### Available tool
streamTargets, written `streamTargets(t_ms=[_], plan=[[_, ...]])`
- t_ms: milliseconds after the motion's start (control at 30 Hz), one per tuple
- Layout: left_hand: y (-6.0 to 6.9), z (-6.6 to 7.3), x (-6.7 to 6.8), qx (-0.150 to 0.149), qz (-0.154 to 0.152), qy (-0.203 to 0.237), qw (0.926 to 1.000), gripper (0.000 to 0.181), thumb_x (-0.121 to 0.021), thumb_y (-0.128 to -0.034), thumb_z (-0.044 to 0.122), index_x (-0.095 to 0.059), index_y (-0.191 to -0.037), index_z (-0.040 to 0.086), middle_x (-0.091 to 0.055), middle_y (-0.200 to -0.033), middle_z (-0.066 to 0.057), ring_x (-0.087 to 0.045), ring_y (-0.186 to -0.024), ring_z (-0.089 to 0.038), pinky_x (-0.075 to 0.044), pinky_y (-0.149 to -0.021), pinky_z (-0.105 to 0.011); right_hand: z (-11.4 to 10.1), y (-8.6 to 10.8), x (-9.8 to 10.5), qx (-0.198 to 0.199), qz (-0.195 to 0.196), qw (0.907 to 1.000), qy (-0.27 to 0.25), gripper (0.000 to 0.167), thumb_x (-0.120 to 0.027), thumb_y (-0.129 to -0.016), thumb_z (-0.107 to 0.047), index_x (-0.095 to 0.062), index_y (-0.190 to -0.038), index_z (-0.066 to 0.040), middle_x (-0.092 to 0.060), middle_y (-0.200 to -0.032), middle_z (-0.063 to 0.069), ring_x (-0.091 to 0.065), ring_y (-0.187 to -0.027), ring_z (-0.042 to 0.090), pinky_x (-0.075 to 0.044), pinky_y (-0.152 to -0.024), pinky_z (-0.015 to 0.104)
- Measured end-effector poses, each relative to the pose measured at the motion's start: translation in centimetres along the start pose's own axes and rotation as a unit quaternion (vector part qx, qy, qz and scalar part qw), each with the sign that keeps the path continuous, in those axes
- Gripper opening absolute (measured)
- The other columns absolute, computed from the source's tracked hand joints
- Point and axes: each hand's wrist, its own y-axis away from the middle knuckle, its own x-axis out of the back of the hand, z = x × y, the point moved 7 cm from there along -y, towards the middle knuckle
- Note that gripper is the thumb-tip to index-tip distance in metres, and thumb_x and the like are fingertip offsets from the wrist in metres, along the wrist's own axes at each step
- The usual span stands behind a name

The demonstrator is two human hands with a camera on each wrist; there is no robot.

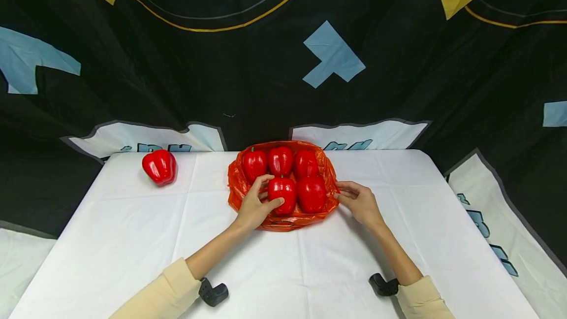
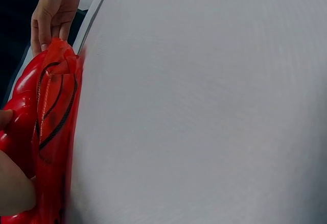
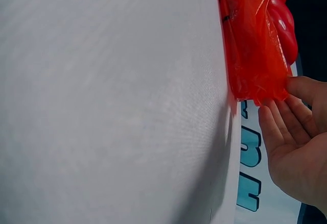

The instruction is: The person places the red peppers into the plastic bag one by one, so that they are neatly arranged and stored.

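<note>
An orange-red plastic bag (image 1: pixel 283 224) sits at the table's middle, its mouth spread wide around several glossy red bell peppers. At its near left, my left hand (image 1: pixel 253 209) grips the front bell pepper (image 1: pixel 282 191), thumb on the near side and fingers behind it. My right hand (image 1: pixel 362 205) pinches the bag's right edge between thumb and fingers; the right wrist view shows the thumb (image 3: pixel 301 87) on the film. Another red bell pepper (image 1: pixel 160 167) lies alone on its side at the table's far left. The bag hides the lower parts of the peppers inside.
A white cloth covers the table (image 1: pixel 354 260). Behind it hangs a black curtain (image 1: pixel 248 87) with blue and yellow shapes. Each wrist carries a black camera mount, the left mount (image 1: pixel 213 293) and the right mount (image 1: pixel 383 284), close above the cloth.
</note>
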Motion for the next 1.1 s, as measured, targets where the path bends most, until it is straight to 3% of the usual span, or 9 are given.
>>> streamTargets(t_ms=[200,233,367,600,767,1100], plan=[[-0.1,-0.2,-0.1,0.006,0.001,-0.01,0.9999,0.058,-0.075,-0.0886,0.012,-0.048,-0.14,0.015,-0.048,-0.14,-0.017,-0.053,-0.12,-0.041,-0.051,-0.095,-0.051,0.0,-0.1,0.0,0.0,0.002,1.0,0.008,0.035,-0.071,-0.09,0.003,-0.064,-0.123,0.01,-0.065,-0.121,0.026,-0.065,-0.109,0.037,-0.054,-0.083,0.019],[-0.4,-0.9,-0.2,0.006,0.002,-0.012,0.9999,0.059,-0.076,-0.0885,0.013,-0.048,-0.14,0.017,-0.048,-0.141,-0.015,-0.053,-0.121,-0.04,-0.052,-0.095,-0.05,0.5,-0.2,0.0,0.002,0.004,0.9999,0.009,0.035,-0.072,-0.09,0.001,-0.064,-0.123,0.009,-0.065,-0.121,0.025,-0.066,-0.108,0.035,-0.054,-0.083,0.019],[-0.5,-1.1,-0.2,0.008,0.001,-0.016,0.9998,0.06,-0.077,-0.0881,0.015,-0.048,-0.141,0.021,-0.049,-0.141,-0.012,-0.053,-0.122,-0.037,-0.053,-0.094,-0.048,0.8,-0.5,0.1,0.009,0.007,0.9998,0.016,0.034,-0.072,-0.089,0.001,-0.065,-0.122,0.007,-0.066,-0.119,0.023,-0.067,-0.106,0.03,-0.054,-0.083,0.02],[-0.4,-1.1,-0.4,-0.005,0.0,-0.022,0.9997,0.06,-0.076,-0.0885,0.014,-0.048,-0.141,0.022,-0.05,-0.139,-0.013,-0.054,-0.122,-0.037,-0.052,-0.095,-0.048,1.1,-0.5,0.1,0.005,0.009,0.9997,0.02,0.034,-0.073,-0.089,0.001,-0.066,-0.122,0.007,-0.067,-0.119,0.022,-0.068,-0.103,0.025,-0.054,-0.083,0.02],[-0.5,-1.1,-0.5,-0.013,-0.003,-0.016,0.9998,0.061,-0.075,-0.0892,0.013,-0.047,-0.142,0.021,-0.05,-0.142,-0.013,-0.052,-0.125,-0.037,-0.051,-0.096,-0.048,1.0,-0.5,0.2,0.006,0.011,0.9997,0.023,0.034,-0.073,-0.089,0.001,-0.066,-0.122,0.007,-0.067,-0.119,0.022,-0.068,-0.103,0.024,-0.054,-0.083,0.02],[-0.6,-1.1,-0.5,-0.002,-0.004,-0.029,0.9996,0.062,-0.075,-0.0896,0.016,-0.045,-0.144,0.021,-0.048,-0.143,-0.012,-0.05,-0.127,-0.036,-0.05,-0.098,-0.049,1.0,-0.4,0.3,-0.01,0.009,0.9998,0.017,0.033,-0.071,-0.09,0.001,-0.066,-0.123,0.005,-0.067,-0.12,0.021,-0.067,-0.106,0.028,-0.055,-0.083,0.023]])
